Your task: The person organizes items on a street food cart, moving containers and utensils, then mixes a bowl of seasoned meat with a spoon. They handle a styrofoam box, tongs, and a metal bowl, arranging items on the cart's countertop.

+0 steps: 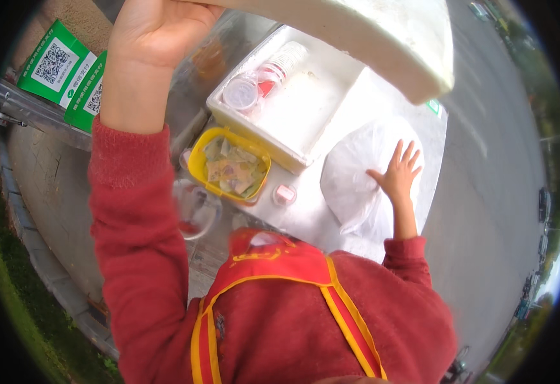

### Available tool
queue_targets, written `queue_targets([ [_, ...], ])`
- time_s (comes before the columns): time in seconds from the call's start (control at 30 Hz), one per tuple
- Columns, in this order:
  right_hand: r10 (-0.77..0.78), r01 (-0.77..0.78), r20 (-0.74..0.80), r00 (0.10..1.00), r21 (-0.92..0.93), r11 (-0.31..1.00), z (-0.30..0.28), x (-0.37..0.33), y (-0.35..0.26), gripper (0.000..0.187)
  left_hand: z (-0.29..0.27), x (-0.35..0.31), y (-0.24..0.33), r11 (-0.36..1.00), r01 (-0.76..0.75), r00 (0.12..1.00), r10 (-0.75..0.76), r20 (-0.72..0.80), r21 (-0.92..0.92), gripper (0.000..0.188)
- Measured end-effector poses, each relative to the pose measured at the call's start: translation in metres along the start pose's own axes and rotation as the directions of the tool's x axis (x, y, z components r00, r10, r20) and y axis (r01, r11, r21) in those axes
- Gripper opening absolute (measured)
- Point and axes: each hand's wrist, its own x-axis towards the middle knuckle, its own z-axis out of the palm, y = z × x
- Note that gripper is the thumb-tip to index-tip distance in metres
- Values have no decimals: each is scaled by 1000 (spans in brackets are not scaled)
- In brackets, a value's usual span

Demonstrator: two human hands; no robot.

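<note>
My left hand (pixel 158 29) is raised at the top and gripping a thick white foam lid (pixel 382 35); its fingertips are partly cut off by the edge of the picture. The lid hangs tilted above an open white foam box (pixel 315 96). Inside the box, along its left side, lie stacked plastic cups (pixel 286 59) and a clear round cup (pixel 240 95). Fingers spread, my right hand (pixel 400 173) rests on a puffed white plastic bag (pixel 353 173) to the right of the box. What the bag holds cannot be made out.
A yellow basket (pixel 196 168) of banknotes (pixel 232 168) stands against the box's near side. Close by are a small white tub (pixel 284 195) and a clear jug (pixel 203 217). Green code cards (pixel 56 61) hang at the left. A road (pixel 491 166) runs along the right.
</note>
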Motion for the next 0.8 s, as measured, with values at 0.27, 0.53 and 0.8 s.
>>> queue_targets([
  [0.27, 269, -348, 236, 934, 424, 836, 120, -18, 58, 68, -14, 40, 9, 979, 200, 980, -199, -28, 32, 39],
  [0.53, 200, -55, 86, 976, 986, -154, -7, 69, 147, 36, 15, 26, 24, 989, 141, 988, -144, 57, 53, 39],
  [0.8, 169, 209, -128, 977, 722, -660, -156, 120, 62, 34, 52, -6, 41, 999, -14, 968, 1, 251, 51, 39],
])
